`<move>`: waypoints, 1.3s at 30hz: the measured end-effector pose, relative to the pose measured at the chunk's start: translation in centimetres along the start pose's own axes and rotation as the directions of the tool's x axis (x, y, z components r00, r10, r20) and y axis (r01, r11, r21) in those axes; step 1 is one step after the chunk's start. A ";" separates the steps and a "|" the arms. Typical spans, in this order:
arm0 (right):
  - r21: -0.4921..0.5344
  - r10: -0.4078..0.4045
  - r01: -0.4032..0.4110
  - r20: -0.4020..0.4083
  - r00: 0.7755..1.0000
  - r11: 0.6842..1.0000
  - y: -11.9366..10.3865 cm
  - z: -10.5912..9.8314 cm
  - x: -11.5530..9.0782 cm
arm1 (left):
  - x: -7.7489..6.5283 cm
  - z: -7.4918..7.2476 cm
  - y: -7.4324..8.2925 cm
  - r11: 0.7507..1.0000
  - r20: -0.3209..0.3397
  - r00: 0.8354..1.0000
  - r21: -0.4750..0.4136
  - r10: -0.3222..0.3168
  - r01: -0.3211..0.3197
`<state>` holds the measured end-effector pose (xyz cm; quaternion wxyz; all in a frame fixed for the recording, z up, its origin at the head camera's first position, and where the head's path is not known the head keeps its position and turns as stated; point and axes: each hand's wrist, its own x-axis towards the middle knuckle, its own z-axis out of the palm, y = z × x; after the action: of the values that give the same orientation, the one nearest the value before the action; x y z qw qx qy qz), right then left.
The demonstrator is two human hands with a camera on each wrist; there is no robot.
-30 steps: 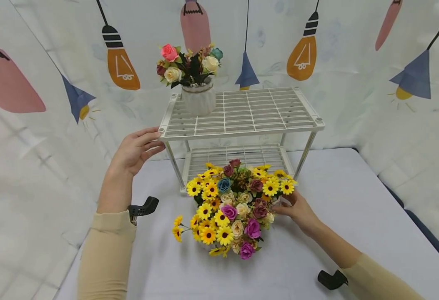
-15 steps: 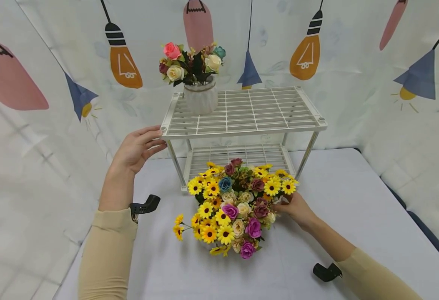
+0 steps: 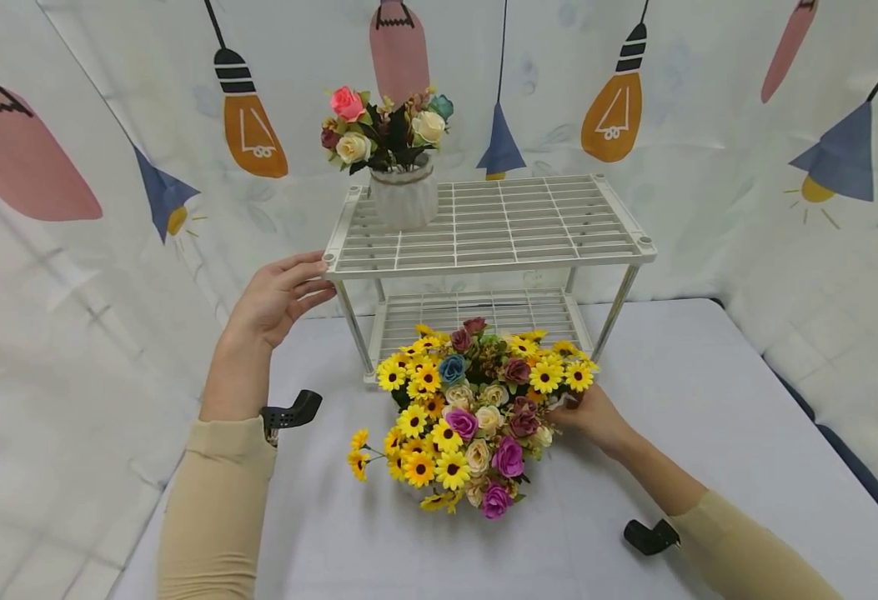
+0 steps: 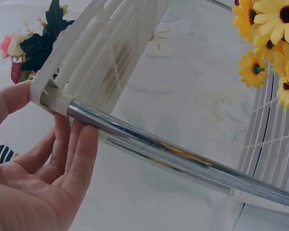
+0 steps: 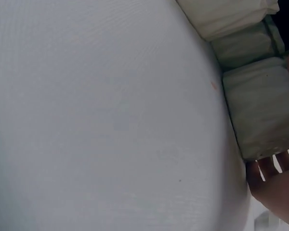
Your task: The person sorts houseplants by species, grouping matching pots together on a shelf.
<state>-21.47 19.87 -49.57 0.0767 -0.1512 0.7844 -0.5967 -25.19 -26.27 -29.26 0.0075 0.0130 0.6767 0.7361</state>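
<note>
From where I stand, the head view shows a white two-tier grid rack with silvery legs [image 3: 484,270] at the back of a white-covered counter [image 3: 559,542], a pale ribbed pot of mixed roses [image 3: 404,200] on its upper shelf. In front crowd yellow dark-centred flowers [image 3: 412,421] and cream, purple and maroon roses [image 3: 488,418]. The left hand [image 3: 273,300] is at the rack's corner; the right hand [image 3: 596,425] reaches under the blooms.

The left wrist view has thumb and fingers pinching that corner.

In the right wrist view, thumb and fingers grip a pale greyish pot [image 5: 260,106], seemingly resting on the counter. I'd judge the step as securing it while steadying the rack; the next move calls for lifting it without snagging neighbouring blooms.
</note>
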 end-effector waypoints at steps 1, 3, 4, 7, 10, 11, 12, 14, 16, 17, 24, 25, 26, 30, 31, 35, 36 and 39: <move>0.000 -0.007 0.007 -0.007 1.000 1.000 0.1 0.0 0.0 | 0.0 0.0 0.0 1.000 0.005 1.000 -0.007 -0.002 0.002; 0.003 -0.028 0.028 -0.019 0.999 1.000 0.4 0.0 0.0 | 0.0 0.0 0.0 1.000 0.013 1.000 -0.017 -0.003 0.004; 0.007 -0.034 0.035 -0.025 0.999 0.999 0.4 0.0 -0.1 | -0.1 -0.1 0.0 1.000 0.019 1.000 -0.025 -0.005 0.005; 0.019 -0.046 0.047 -0.046 0.998 0.999 0.4 0.0 -0.4 | -0.1 -0.1 0.0 0.999 0.026 1.000 -0.033 -0.003 0.003; 0.033 -0.058 0.060 -0.055 0.997 0.998 0.1 -0.2 -1.0 | -0.1 -0.1 0.1 0.999 0.023 1.000 -0.033 -0.002 0.003; 0.036 -0.058 0.061 -0.059 0.997 0.998 -0.1 -0.3 -1.2 | -0.1 -0.1 0.1 0.999 0.021 1.000 -0.032 -0.001 0.002; 0.041 -0.060 0.062 -0.060 0.996 0.997 -0.3 -0.4 -1.4 | -0.1 -0.1 0.1 1.000 0.020 1.000 -0.030 -0.001 0.001; 0.038 -0.068 0.070 -0.070 0.995 0.997 -0.8 -0.7 -1.7 | -0.1 -0.1 0.1 0.999 0.018 1.000 -0.032 -0.002 0.003; 0.030 -0.077 0.080 -0.087 0.993 0.996 -1.5 -1.0 -2.1 | -0.1 0.0 0.1 1.000 0.018 1.000 -0.028 -0.004 0.004; 0.033 -0.080 0.084 -0.096 0.992 0.996 -1.8 -1.1 -2.3 | -0.1 -0.1 0.1 1.000 0.018 1.000 -0.026 -0.005 0.005; 0.037 -0.082 0.088 -0.156 0.984 0.995 -4.4 -1.4 -3.8 | -0.2 0.0 0.1 1.000 0.004 1.000 -0.007 -0.010 0.010; 0.028 -0.084 0.090 -0.164 0.983 0.996 -4.7 -1.4 -4.0 | -0.1 0.1 0.1 1.000 0.005 1.000 -0.009 -0.009 0.009; 0.015 -0.087 0.091 -0.171 0.981 0.996 -5.1 -1.5 -4.2 | -0.1 0.1 0.1 1.000 0.005 1.000 -0.011 -0.008 0.008; -0.025 -0.100 0.097 -0.185 0.978 0.995 -7.1 -1.8 -5.2 | 0.0 0.2 -0.1 1.000 0.017 1.000 -0.017 -0.004 0.004; -0.029 -0.101 0.097 -0.184 0.978 0.995 -7.6 -1.9 -5.4 | 0.0 0.2 -0.1 1.000 0.019 1.000 -0.017 -0.004 0.004; -0.027 -0.104 0.101 -0.165 0.981 0.995 -10.1 -2.4 -6.0 | 0.0 0.1 -0.3 1.000 0.018 1.000 -0.020 -0.007 0.007; -0.022 -0.110 0.108 -0.160 0.981 0.994 -10.7 -2.5 -6.0 | 0.0 0.0 -0.2 1.000 0.016 1.000 -0.023 -0.006 0.007; -0.021 -0.132 0.131 -0.147 0.980 0.991 -12.6 -2.8 -6.0 | -0.1 -0.1 -0.1 1.000 0.009 1.000 -0.024 -0.002 0.002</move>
<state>-14.85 21.31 -37.11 -0.0223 -0.1584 0.7794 -0.6058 -25.08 -26.35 -29.37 0.0116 0.0155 0.6679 0.7440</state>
